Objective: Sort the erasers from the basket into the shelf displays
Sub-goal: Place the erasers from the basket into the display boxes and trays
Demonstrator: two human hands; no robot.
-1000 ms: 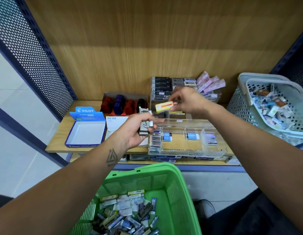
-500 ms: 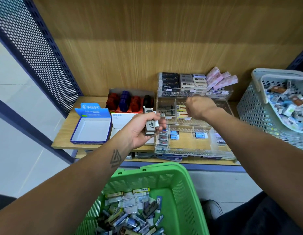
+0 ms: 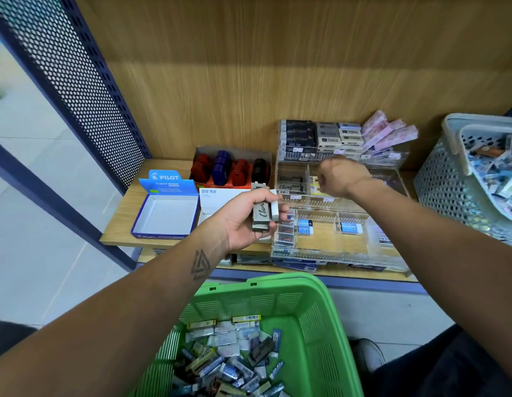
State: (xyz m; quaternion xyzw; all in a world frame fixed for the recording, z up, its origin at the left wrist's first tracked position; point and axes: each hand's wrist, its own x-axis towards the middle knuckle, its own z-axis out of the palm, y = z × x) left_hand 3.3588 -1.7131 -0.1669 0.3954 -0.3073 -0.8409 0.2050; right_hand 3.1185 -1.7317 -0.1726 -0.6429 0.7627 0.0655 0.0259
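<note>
A wooden shelf [image 3: 120,224] was backed by a wood panel, loose erasers [image 3: 229,356] were seen in the green basket [image 3: 320,325], stacked erasers [image 3: 263,210] were gripped by the left hand [image 3: 246,219], and the right hand [image 3: 339,176] was curled over the clear display [image 3: 349,253], its grasp hidden.

The curled fingers of the right hand [image 3: 339,176] face away, so whether they hold anything cannot be told. The left hand [image 3: 246,217] covers part of the stacked grey sleeved erasers [image 3: 262,211]. The green plastic basket [image 3: 315,313] is cut off at the bottom edge, the pale grey perforated basket [image 3: 438,181] at the right. Print on small erasers in the clear acrylic tiered display [image 3: 335,255] is unreadable.
</note>
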